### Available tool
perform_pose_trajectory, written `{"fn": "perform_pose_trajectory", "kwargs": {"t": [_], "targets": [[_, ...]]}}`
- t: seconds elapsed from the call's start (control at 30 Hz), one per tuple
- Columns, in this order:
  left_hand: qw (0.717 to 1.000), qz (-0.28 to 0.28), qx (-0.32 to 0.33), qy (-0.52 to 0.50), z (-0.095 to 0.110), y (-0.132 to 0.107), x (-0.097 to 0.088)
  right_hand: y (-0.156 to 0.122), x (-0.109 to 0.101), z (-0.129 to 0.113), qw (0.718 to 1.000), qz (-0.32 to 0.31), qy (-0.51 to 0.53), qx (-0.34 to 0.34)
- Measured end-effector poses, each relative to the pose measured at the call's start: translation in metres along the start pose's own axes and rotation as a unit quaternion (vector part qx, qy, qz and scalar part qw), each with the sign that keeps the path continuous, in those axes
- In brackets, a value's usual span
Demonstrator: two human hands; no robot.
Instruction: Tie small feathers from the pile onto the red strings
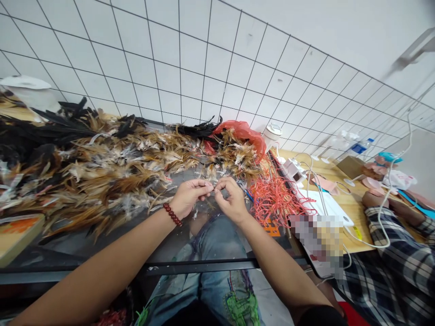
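Observation:
My left hand, with a dark red bead bracelet at the wrist, is closed in a pinch. Its fingertips meet those of my right hand, which is pinched as well. Whatever lies between the fingertips is too small to make out. Both hands are above a dark glass-like tabletop. Just beyond and to the left spreads a big heap of brown and white feathers. Close to my right hand lies a tangle of red-orange cords.
Black feathers lie at the far left, near a yellowish box. A red plastic bag sits behind the heap. Right, a wooden table bears a white tray, cables and a co-worker's plaid sleeve. Behind is a wire grid.

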State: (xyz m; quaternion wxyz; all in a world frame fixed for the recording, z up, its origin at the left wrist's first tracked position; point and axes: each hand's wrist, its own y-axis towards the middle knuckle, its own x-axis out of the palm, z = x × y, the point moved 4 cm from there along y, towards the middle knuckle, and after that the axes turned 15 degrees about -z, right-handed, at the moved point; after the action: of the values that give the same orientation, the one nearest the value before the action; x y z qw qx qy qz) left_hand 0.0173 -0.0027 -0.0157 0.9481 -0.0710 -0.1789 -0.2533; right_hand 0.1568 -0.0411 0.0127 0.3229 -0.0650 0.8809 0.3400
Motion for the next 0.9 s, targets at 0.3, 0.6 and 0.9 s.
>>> {"fn": "perform_pose_trajectory", "kwargs": {"t": [0.3, 0.6, 0.9], "targets": [[0.987, -0.038, 0.078, 0.132, 0.007, -0.002, 0.004, -0.003, 0.006, 0.013, 0.992, -0.095, 0.085, 0.016], [0.958, 0.061, 0.176, 0.217, 0.013, -0.011, 0.011, -0.004, 0.006, 0.012, 0.989, -0.022, 0.130, 0.061], [0.880, 0.064, 0.239, 0.406, 0.024, -0.015, 0.006, -0.004, 0.011, 0.017, 0.977, 0.006, 0.191, 0.092]]}}
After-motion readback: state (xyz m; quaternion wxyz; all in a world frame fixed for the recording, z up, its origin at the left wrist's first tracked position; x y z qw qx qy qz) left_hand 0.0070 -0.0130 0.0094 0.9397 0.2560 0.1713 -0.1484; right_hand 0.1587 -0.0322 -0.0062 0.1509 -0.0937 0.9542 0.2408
